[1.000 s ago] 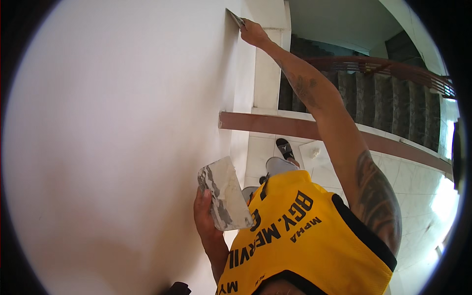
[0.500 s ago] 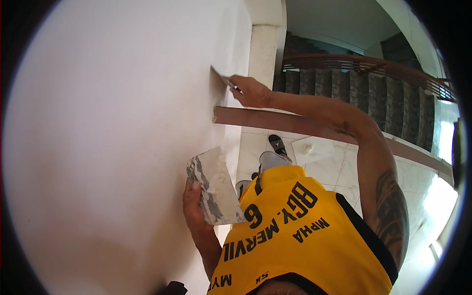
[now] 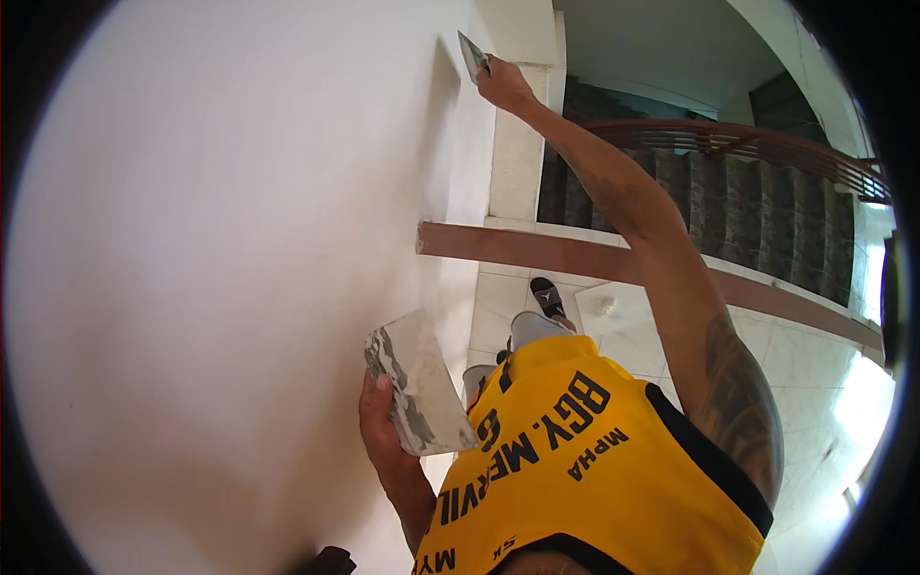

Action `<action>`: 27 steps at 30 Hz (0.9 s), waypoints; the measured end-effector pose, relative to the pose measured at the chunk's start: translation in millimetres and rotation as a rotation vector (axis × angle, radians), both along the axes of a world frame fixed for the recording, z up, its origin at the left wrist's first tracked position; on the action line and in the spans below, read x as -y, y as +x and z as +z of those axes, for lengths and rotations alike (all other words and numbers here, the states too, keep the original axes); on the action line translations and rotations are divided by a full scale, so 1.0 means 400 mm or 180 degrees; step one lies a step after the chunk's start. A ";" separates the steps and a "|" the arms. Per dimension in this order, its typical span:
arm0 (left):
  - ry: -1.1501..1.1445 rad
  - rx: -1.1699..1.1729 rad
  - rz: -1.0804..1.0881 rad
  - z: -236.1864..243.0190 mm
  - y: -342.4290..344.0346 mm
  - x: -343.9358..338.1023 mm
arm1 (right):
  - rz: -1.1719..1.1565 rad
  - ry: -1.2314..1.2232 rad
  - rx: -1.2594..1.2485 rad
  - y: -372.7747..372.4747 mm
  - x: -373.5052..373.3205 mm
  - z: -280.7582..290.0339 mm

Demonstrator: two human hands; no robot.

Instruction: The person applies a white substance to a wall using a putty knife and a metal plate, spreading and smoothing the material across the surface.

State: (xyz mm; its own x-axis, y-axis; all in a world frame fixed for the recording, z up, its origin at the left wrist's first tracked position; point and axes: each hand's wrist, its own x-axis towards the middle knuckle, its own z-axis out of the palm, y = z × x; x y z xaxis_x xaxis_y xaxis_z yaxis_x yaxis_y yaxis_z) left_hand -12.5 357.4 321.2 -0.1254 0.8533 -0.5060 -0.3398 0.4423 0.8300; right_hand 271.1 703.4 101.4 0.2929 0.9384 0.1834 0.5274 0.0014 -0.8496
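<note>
My right hand (image 3: 503, 84) grips a flat metal scraper (image 3: 471, 57), its blade at the white wall (image 3: 211, 220) high up near the corner, casting a shadow on it; whether the edge touches, I cannot tell. My left hand (image 3: 381, 422) holds a rectangular board (image 3: 431, 383) with grey marbled streaks and smears of pale paste, low beside the wall and in front of my yellow top.
A brown ledge (image 3: 537, 249) runs from the wall across to the right. Beyond it are dark stone stairs (image 3: 747, 220) with a curved brown railing (image 3: 738, 137). Below are my sandalled foot (image 3: 548, 297) and white floor tiles (image 3: 795, 422) with a pale square sheet (image 3: 618, 307) lying there.
My right hand with the scraper came down along the wall to just above the ledge, then rose again near the top. My left hand and the board shifted only slightly.
</note>
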 end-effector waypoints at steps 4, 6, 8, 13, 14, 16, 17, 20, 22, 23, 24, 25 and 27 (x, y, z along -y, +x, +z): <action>-0.0061 0.0016 0.0096 -0.011 -0.006 0.002 | -0.0147 -0.0409 -0.0086 -0.007 -0.083 -0.016; -0.0082 0.0052 0.0124 -0.017 -0.010 0.007 | 0.0149 -0.0483 -0.0166 -0.020 -0.094 0.002; -0.0106 0.0087 0.0154 -0.021 -0.016 0.007 | 0.0448 -0.0560 -0.0247 -0.039 -0.095 0.044; 0.0056 0.0188 0.0045 -0.014 -0.010 0.002 | 0.0826 -0.0320 -0.0689 0.061 -0.007 0.097; 0.0067 0.0196 0.0050 -0.014 -0.008 0.000 | 0.0766 -0.0539 -0.1166 0.095 0.020 0.099; 0.0063 0.0219 -0.0051 -0.012 -0.006 -0.005 | 0.0505 -0.0746 -0.1394 0.131 0.009 0.035; 0.0080 0.0217 -0.0059 -0.008 -0.002 -0.007 | 0.0259 -0.0944 -0.1636 0.129 -0.007 0.012; 0.0040 0.0019 0.0087 -0.003 0.004 -0.006 | 0.0459 -0.1177 -0.2309 0.098 -0.046 -0.030; 0.0052 0.0118 0.0083 -0.015 -0.007 -0.002 | 0.0352 -0.1367 -0.2220 0.075 -0.100 -0.041; 0.0055 0.0132 0.0047 -0.013 -0.003 -0.005 | 0.0675 -0.1034 -0.2326 0.091 -0.126 -0.055; 0.0071 0.0207 0.0041 -0.010 0.003 -0.009 | 0.0992 -0.0695 -0.2416 0.112 -0.155 -0.065; 0.0087 0.0262 0.0096 -0.010 0.004 -0.009 | 0.1355 -0.0436 -0.1610 0.108 -0.174 -0.071; 0.0056 0.0133 0.0290 -0.020 -0.006 0.003 | 0.1377 -0.0247 -0.1054 0.044 -0.118 0.036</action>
